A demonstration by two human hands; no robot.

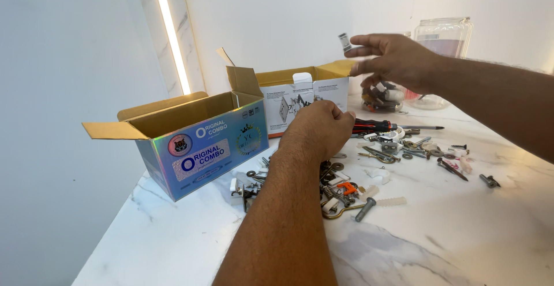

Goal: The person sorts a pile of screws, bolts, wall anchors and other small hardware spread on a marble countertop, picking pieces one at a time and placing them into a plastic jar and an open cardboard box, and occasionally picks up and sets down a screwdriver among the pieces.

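Right hand (398, 61) pinches small metal fitting (344, 42) at fingertips: light, rigid, slippery, so hold its sides. Left hand (319, 127) curled, grip contents hidden, over hardware pile (346, 191) on desk (450, 234).

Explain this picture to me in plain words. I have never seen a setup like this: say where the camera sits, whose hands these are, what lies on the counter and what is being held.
There is no machine here. One camera is worn on a person's head and looks down at that person's own two bare hands.

The left hand rests knuckles-up among a scatter of small hardware: screws, washers, hooks and white plastic plugs, spread over a white marble counter. Whether it grips anything cannot be seen.

The right hand is raised, and a small grey metal piece shows at its fingertips.

Further back lie a screwdriver with a red and black handle, an open shiny blue cardboard box, a second open white box, and a clear jar.
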